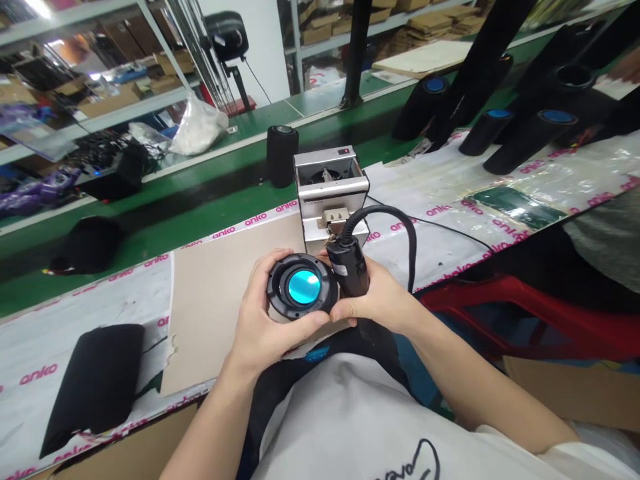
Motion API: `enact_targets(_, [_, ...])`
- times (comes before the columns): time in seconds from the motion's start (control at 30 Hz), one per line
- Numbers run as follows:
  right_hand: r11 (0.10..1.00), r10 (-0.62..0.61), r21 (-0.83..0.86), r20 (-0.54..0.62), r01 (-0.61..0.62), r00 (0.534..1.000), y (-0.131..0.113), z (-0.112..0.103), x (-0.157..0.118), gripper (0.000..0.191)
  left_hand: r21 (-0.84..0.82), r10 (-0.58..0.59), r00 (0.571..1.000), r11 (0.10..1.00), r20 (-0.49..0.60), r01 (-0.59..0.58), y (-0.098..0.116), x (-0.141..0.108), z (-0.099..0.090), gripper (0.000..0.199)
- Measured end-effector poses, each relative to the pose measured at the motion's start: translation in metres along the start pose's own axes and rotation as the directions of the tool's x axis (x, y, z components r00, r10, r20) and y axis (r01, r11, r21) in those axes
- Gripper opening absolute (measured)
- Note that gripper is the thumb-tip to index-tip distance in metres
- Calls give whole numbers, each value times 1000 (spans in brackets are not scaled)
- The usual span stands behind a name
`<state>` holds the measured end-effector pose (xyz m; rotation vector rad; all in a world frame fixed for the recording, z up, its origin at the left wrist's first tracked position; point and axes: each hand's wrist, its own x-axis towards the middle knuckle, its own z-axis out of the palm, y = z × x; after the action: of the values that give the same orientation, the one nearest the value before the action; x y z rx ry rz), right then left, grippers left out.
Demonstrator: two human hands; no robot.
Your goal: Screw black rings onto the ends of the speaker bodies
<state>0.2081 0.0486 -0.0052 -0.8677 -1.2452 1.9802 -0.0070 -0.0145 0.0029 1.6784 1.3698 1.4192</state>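
In the head view my left hand (263, 327) is closed around the side of a round black speaker (304, 287). The speaker's upturned end has a dark ring and a shiny blue disc in its middle. My right hand (383, 300) is wrapped round a black corded electric screwdriver (350, 263), whose tip is hidden. The right thumb also presses against the speaker's near right side. Just beyond both hands stands a silver screw feeder (333, 190) with an open top. The screwdriver's thick cable loops out to the right.
Flat cardboard (210, 300) lies on the printed bench sheet. A black fabric-covered piece (95, 383) rests at left, with a dark cylinder (283, 157) behind the feeder. Several black tubes (530, 143) stand or lie at right. A red chair (525, 313) is beside the bench.
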Motion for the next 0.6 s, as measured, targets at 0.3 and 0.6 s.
enact_targets(0.3, [991,-53,-127,-59,45,997,-3,0,2,86,-29,10,998,999,-62,-12,8,-2,12,82])
enact_targets(0.6, [990,-66,-135,-92,53,994,1,-1,4,83,29,-66,997,997,-25,67,12,3,16,82])
